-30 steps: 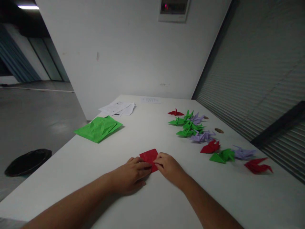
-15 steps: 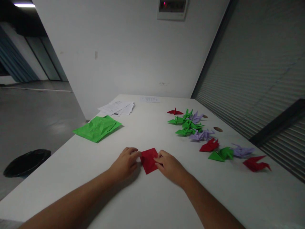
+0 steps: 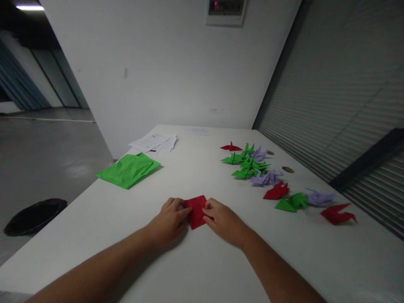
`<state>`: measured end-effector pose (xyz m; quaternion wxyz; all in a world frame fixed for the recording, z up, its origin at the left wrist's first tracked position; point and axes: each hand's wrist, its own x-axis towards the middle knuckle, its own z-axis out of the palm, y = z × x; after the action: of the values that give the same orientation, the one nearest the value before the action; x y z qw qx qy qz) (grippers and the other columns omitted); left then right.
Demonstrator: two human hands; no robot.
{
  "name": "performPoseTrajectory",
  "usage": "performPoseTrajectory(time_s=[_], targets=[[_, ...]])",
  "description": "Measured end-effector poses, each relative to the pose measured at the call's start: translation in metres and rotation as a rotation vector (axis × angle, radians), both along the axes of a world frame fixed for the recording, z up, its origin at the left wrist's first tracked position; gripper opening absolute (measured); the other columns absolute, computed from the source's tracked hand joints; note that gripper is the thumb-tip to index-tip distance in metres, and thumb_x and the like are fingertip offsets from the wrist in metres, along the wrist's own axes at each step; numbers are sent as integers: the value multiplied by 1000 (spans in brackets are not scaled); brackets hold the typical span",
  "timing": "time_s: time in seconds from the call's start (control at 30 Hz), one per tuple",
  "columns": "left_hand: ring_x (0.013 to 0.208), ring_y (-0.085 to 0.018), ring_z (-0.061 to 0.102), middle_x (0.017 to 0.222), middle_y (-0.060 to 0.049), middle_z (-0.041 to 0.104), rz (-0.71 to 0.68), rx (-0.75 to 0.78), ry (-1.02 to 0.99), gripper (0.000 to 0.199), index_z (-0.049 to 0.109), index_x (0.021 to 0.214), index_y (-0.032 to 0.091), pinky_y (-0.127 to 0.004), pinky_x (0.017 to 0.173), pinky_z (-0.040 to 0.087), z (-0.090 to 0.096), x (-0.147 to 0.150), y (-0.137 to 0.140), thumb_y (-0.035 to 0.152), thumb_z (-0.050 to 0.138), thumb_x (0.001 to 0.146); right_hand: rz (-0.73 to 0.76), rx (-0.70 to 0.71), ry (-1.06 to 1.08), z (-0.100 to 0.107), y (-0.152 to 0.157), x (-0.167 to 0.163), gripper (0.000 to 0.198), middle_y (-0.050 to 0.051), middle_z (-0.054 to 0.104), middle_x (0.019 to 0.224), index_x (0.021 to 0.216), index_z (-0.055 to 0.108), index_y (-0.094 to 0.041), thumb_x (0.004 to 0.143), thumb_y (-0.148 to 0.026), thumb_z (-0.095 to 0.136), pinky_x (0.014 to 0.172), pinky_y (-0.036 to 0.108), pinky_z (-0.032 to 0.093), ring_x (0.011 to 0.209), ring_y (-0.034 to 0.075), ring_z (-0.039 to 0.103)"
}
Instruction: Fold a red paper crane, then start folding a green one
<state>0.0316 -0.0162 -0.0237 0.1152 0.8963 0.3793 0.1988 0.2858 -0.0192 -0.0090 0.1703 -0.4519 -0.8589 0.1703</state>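
Between the left and right edges of the worktop (image 3: pixel 227 273), my left hand (image 3: pixel 172 219) and right hand (image 3: pixel 222 219) angle inward, each grip pinched onto opposite sides of the red paper (image 3: pixel 197 215) between them.

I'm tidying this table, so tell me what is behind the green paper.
Behind the green paper, farther along the white table, lie overlapping white printed sheets, with the wall beyond. Whatever the green paper itself hides cannot be seen.
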Motion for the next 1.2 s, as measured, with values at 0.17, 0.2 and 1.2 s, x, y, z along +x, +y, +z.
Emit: performPoseTrajectory(time_s=[0.17, 0.2, 1.2], targets=[[116, -33, 52, 127, -16, 58, 10, 8, 64, 43, 67, 133, 23, -53, 99, 52, 5, 5, -6, 16, 61, 91, -1, 3, -11, 4, -2, 0, 16, 7, 63, 108, 98, 78, -18, 97, -16, 62, 92, 29, 50, 95, 18, 63], [116, -33, 52, 126, -16, 58, -6, 11, 64, 42, 67, 133, 23, -52, 99, 52, 6, 5, -7, 16, 61, 91, -3, 3, -15, 4, -2, -1, 15, 6, 63, 108, 96, 77, -18, 96, -17, 62, 91, 29, 50, 95, 18, 62], [106, -29, 53, 116, -15, 58, -16, 41, 42, 32, 68, 121, 18, -46, 96, 51, 4, 13, -10, 11, 54, 93, 22, 59, -48, 8, -2, -2, 13, 9, 66, 112, 95, 77, -18, 93, -16, 65, 98, 36, 50, 105, 23, 60]])
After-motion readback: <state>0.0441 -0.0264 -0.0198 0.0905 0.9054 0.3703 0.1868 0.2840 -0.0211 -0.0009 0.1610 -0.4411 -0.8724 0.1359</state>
